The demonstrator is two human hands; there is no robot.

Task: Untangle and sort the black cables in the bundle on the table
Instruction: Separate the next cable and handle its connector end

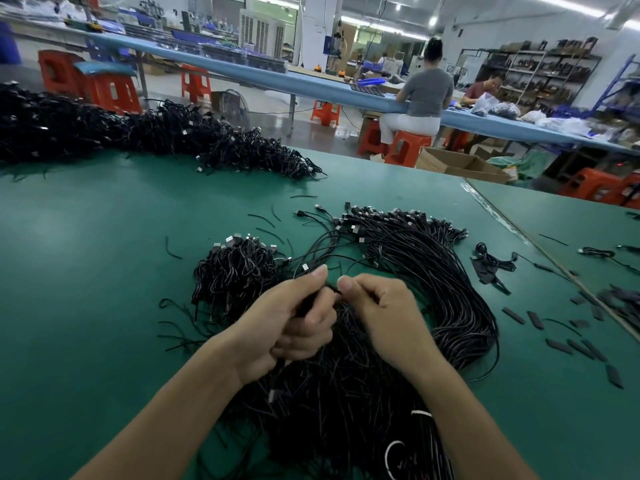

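Black tangled bundle (pixel 346 393) lies right under my fingers (pixel 315 282), a few strands (pixel 306 304) pinched up between them. Right of my fingers a combed sheaf (pixel 433 271) curves away, plugs fanned at its far end. Beyond my fingers to the left, a looped clump (pixel 235 271) lies flat.

Cables (pixel 433 289) glossy black plastic; table (pixel 86 271) matt green, smooth.

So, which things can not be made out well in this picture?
- Head view: how many cables the left hand and right hand pinch; the hands themselves cover them.
- Head view: the near end of the bundle; the forearms and the lower edge hide it.
- Head view: the plug type on the fanned cables; too small.
- Head view: how far the far heap runs; the left edge cuts it.
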